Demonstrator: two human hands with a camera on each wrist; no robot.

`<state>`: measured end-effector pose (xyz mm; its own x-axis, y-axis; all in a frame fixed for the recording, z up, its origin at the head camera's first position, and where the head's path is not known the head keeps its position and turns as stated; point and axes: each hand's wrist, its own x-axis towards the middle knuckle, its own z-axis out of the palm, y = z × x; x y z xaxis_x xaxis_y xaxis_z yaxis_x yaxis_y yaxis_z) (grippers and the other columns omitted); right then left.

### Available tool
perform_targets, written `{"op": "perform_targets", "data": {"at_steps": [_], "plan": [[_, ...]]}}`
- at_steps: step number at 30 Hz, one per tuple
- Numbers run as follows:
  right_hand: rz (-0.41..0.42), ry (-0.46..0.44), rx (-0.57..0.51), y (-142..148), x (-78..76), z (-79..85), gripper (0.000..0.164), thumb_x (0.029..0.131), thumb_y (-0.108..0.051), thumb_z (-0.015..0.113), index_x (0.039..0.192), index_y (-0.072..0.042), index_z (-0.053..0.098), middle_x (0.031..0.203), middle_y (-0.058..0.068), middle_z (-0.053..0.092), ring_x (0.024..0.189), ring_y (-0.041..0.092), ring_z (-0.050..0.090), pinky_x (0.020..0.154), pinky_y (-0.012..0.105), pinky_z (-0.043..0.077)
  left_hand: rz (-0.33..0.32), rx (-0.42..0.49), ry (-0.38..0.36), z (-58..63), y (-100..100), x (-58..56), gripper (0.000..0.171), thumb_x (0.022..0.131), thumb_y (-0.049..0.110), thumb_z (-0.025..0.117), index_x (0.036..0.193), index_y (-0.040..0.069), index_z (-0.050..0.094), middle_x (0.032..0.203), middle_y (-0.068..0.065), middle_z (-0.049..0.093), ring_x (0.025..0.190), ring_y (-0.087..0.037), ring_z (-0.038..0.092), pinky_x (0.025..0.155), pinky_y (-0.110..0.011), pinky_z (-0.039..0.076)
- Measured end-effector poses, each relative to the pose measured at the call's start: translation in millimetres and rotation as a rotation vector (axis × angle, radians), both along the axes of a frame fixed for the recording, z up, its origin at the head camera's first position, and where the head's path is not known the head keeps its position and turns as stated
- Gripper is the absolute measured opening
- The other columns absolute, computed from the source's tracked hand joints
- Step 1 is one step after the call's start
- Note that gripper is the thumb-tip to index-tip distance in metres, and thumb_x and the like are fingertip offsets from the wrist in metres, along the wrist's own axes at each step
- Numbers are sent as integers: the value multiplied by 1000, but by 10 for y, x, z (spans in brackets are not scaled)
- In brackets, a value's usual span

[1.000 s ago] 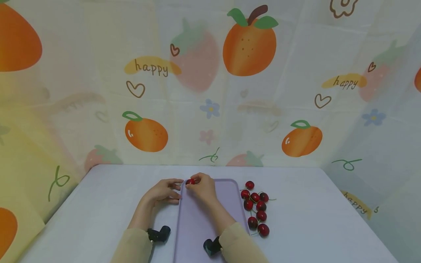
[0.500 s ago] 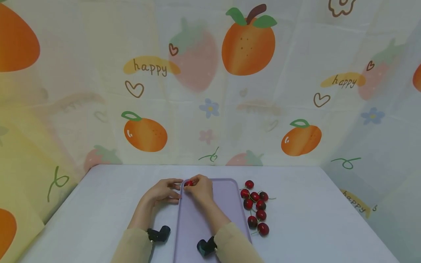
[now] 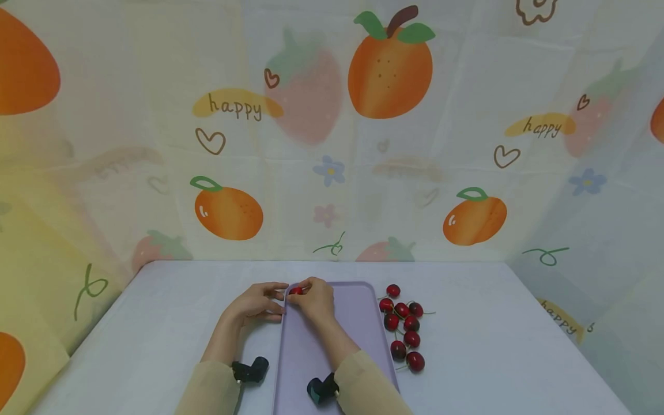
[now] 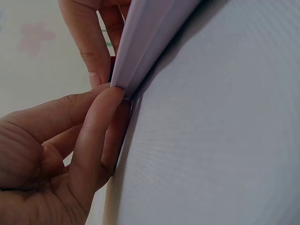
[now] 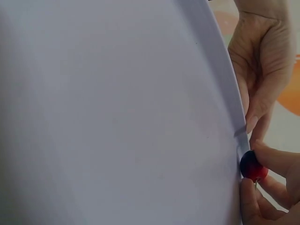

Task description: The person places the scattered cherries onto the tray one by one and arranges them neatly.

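Observation:
My right hand [image 3: 315, 301] is over the far left corner of a lilac tray [image 3: 327, 357], pinching a dark red cherry [image 3: 295, 291] between thumb and fingertips. The right wrist view has that cherry [image 5: 253, 166] close against the inside of the rim, its short stem downward in the picture. From outside the tray, my left hand [image 3: 254, 302] touches the left rim with fingers spread and fairly straight. Up close in the left wrist view, the left thumb and fingertips [image 4: 108, 101] press at the rim's outer edge.
Right of the tray, a loose group of several cherries [image 3: 402, 325] with stems lies on the white table [image 3: 482, 340]. A fruit-patterned cloth [image 3: 332, 138] hangs behind. Dark wrist cameras sit on both forearms, the right one [image 3: 323, 389] above the tray.
My right hand has shifted slightly left with the cherry and lowered it into the tray's far left corner. The left hand stays at the rim.

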<state>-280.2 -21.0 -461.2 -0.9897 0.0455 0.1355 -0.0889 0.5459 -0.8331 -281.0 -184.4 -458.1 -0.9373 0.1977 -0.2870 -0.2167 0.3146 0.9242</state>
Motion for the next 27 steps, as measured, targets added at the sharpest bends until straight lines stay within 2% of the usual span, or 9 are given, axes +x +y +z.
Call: {"op": "perform_targets", "data": {"at_steps": [12, 21, 27], "plan": [[22, -2, -1, 34, -6, -14, 33, 67, -21, 90, 90, -5, 73, 77, 5, 73, 68, 9, 60, 59, 19, 47, -2, 27, -1, 7, -14, 9, 63, 80, -9, 68, 140, 0, 50, 115, -17, 57, 78, -19, 69, 73, -32, 65], [24, -23, -35, 80, -17, -1, 33, 68, -23, 89, 91, -5, 74, 80, 7, 74, 68, 10, 61, 59, 20, 47, -5, 36, -9, 5, -3, 11, 65, 79, -10, 68, 141, 0, 50, 115, -16, 56, 78, -17, 68, 73, -32, 65], [11, -32, -36, 147, -42, 66, 33, 69, -25, 88, 91, -4, 74, 82, 9, 74, 70, 14, 61, 62, 24, 49, 0, 16, -7, 7, -11, 9, 65, 79, -11, 68, 141, 1, 50, 114, -15, 56, 77, -15, 67, 73, -32, 65]]}}
